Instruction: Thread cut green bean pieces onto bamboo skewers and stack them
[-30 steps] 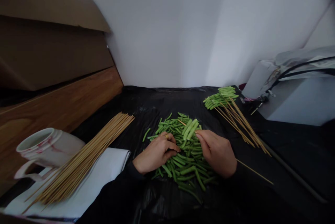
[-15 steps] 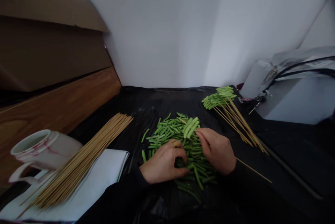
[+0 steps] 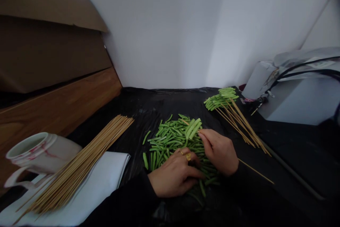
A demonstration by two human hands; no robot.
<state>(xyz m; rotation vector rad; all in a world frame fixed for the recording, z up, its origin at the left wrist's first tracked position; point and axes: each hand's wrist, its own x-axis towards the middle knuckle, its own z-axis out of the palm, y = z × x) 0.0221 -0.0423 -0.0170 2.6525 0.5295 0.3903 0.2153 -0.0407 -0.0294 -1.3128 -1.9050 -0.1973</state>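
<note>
Seemingly mid-threading, the right hand pinches a skewer; the left hand, grasp unclear, rests among loose beans, the next needing careful alignment.

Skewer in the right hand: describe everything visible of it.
The skewer is a thin, straight, tan stick, apparently bamboo or wood. A few light green bean pieces sit side by side across it near one end, a short bit of stick showing beyond them, over the pile of cut green beans. The right hand grips it beside those pieces, hiding its middle; the bare tail slants out past the wrist. Whether its tip touches the pile is unclear.
</note>
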